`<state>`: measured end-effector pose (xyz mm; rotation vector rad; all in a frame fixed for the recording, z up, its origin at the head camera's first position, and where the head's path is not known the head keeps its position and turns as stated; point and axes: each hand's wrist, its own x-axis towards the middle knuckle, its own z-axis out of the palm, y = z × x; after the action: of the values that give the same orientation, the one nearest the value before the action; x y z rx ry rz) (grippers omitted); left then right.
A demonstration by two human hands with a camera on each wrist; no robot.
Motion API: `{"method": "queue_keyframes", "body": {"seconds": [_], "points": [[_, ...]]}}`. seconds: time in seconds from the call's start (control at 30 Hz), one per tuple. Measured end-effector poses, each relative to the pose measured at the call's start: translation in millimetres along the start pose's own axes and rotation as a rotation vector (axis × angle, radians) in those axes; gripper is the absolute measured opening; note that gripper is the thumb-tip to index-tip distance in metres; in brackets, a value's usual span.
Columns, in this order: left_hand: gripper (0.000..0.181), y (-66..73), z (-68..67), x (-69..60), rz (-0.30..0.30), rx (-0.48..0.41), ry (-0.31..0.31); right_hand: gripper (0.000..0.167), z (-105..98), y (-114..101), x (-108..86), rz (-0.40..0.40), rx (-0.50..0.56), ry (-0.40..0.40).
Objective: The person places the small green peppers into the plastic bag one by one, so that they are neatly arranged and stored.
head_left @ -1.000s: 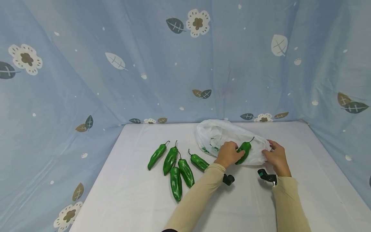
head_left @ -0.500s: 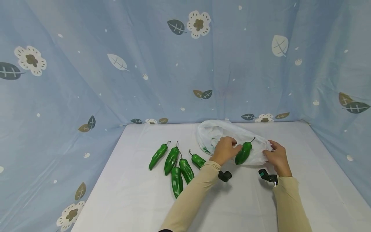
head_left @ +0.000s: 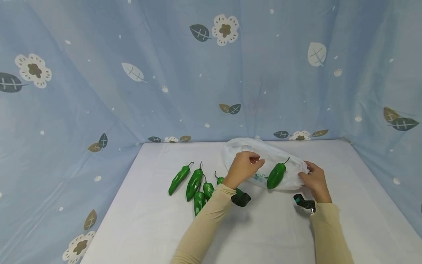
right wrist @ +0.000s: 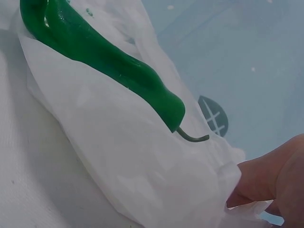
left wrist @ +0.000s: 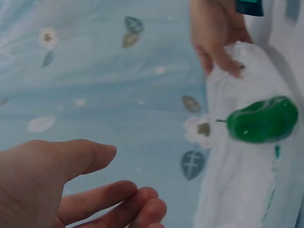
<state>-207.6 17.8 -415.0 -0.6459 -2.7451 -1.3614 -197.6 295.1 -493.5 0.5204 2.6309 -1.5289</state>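
Observation:
A green pepper (head_left: 276, 176) lies on a white plastic bag (head_left: 292, 175), its stem pointing up and right; the right wrist view shows this pepper (right wrist: 104, 59) along the bag (right wrist: 128, 161). My right hand (head_left: 314, 179) pinches the bag's right end, and in the right wrist view the hand (right wrist: 273, 178) holds the crumpled plastic. My left hand (head_left: 243, 168) is over the bag's left part, left of the pepper, holding nothing. Relaxed, slightly bent fingers with a gap below the thumb show on the left hand (left wrist: 85, 185) in the left wrist view.
Several green peppers (head_left: 194, 184) lie on the white table (head_left: 138, 220) to the left, some partly covered by the left sleeve (head_left: 204, 223). A black wrist device (head_left: 241, 198) hangs by the left wrist, another (head_left: 304, 202) by the right. A blue patterned curtain (head_left: 184, 91) stands behind.
My left hand has let go of the pepper on the bag and moved left, and its sleeve now covers more of the peppers there. My right hand stays at the bag's end.

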Motion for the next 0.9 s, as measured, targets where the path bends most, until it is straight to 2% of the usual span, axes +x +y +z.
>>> {"method": "queue_keyframes", "body": {"seconds": [0.13,0.3,0.5,0.7,0.9], "points": [[0.031,-2.6,-21.7,-9.7,0.017,-0.040,0.017,0.068,2.5,-0.5,-0.1,0.000,0.006,0.001],[0.031,-7.1,-47.3,-19.8,0.020,-0.070,0.068,0.068,2.2,-0.4,-1.4,-0.011,0.003,0.007],[0.032,-15.5,-70.9,-28.8,0.031,-0.118,0.120,0.066,-1.4,4.7,-3.1,-0.041,0.001,0.031],[0.032,-22.8,-91.9,-40.4,-0.015,-0.176,0.195,0.066,-3.0,5.5,-1.7,-0.046,0.012,0.041],[0.030,-38.4,-114.3,-56.6,-0.057,-0.211,0.274,0.066,1.1,3.5,1.0,-0.029,-0.001,0.025]]}}
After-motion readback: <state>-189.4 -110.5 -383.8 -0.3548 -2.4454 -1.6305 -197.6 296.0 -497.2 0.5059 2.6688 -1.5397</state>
